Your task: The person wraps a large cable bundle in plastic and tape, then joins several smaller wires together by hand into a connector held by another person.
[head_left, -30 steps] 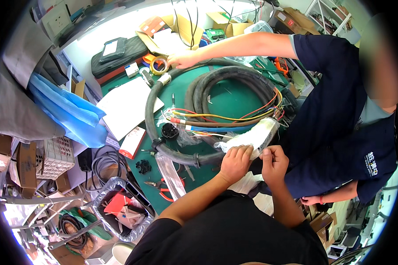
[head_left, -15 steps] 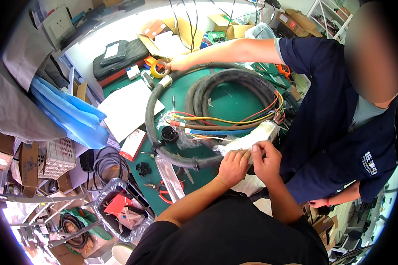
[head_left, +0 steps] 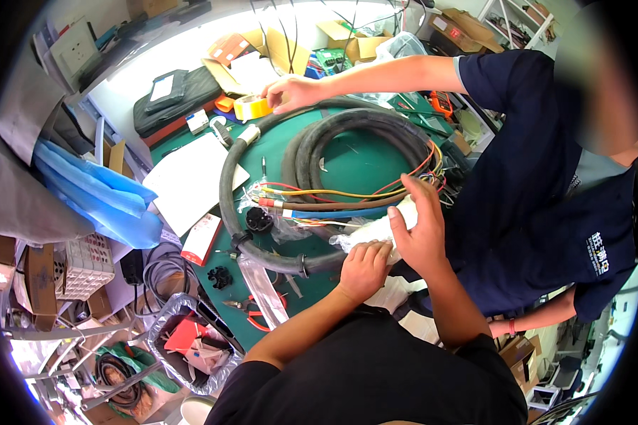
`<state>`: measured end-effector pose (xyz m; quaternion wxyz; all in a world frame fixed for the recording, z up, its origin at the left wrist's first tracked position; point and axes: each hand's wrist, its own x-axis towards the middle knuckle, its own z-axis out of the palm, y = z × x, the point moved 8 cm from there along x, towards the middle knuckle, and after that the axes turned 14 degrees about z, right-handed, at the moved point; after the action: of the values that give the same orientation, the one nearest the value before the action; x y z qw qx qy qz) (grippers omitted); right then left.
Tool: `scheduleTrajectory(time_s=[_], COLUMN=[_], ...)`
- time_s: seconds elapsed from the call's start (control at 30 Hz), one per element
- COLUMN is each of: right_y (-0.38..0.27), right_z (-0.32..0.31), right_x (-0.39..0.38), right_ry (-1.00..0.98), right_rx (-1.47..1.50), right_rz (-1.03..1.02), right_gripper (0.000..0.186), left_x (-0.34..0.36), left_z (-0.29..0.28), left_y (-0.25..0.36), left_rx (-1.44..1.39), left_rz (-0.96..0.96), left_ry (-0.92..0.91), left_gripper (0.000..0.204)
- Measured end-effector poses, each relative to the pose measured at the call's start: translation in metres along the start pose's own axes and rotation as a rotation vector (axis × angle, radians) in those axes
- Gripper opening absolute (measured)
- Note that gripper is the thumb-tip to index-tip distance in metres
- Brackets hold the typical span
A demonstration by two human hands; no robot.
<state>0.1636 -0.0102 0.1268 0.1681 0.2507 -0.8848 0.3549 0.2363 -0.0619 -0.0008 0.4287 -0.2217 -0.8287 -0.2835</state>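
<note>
- Work location: the white-wrapped bundle (head_left: 376, 232) sits at the near edge of the counter (head_left: 365, 152), in front of my body, just beside the near run of the thick black cable (head_left: 228, 185).
- Left grip (head_left: 366, 269): fingers curl closed over the near end of the bundle and hold it.
- Right grip (head_left: 420, 225): thumb and fingers are spread wide above the bundle's right part; the palm hides that part, so I cannot tell whether the fingers touch it.
- Complete: white film covers the bundle's visible part.
- Outstanding: the yellow wire (head_left: 347, 192), brown conductor (head_left: 333, 205) and blue conductor (head_left: 340, 211) run uncovered beyond the film. The black round connector (head_left: 259, 219) lies apart from the bundle.
- Co-worker: a hand (head_left: 294, 93) holds the yellow tape roll (head_left: 252, 108) at the far side, beyond the cable and well apart from my grips.
- Obstructions: the cable loops occupy the counter's middle. The wires lie close beyond my grips. The co-worker's body stands close on my right.
- Left side: a clear plastic strip (head_left: 262, 287), red-handled pliers (head_left: 255, 323), a red-and-white box (head_left: 202, 241) and a white sheet (head_left: 191, 180).
</note>
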Motion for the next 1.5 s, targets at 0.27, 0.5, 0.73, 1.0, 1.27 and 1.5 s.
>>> scheduleTrajectory(time_s=[0.27, 0.5, 0.73, 1.0, 1.27, 1.5], right_y=[-0.027, 0.012, 0.148, 0.087, 0.036, 0.058], right_z=[-0.018, -0.077, -0.138, -0.174, -0.067, -0.068], right_x=[0.029, 0.038, 0.032, 0.007, -0.103, -0.131], right_ry=[0.081, 0.097, -0.019, 0.329, 0.004, 0.033], right_rx=[-0.370, -0.332, 0.066, -0.763, -0.182, -0.103], right_rz=[-0.132, -0.072, 0.513, 0.203, 0.229, 0.409], right_gripper=[0.083, 0.073, 0.069, 0.068, 0.051, 0.047], left_x=[-0.005, -0.001, -0.002, -0.005, -0.004, -0.004], left_z=[0.009, 0.008, 0.015, 0.018, 0.021, 0.021], left_y=[-0.003, -0.002, -0.001, 0.000, 0.004, 0.005], left_rx=[-0.042, -0.011, 0.039, 0.049, 0.059, 0.061], left_rz=[-0.024, -0.001, 0.001, 0.022, 0.033, 0.038], left_ry=[-0.064, -0.041, -0.059, -0.056, -0.088, -0.094], left_gripper=[0.057, 0.052, 0.047, 0.049, 0.044, 0.043])
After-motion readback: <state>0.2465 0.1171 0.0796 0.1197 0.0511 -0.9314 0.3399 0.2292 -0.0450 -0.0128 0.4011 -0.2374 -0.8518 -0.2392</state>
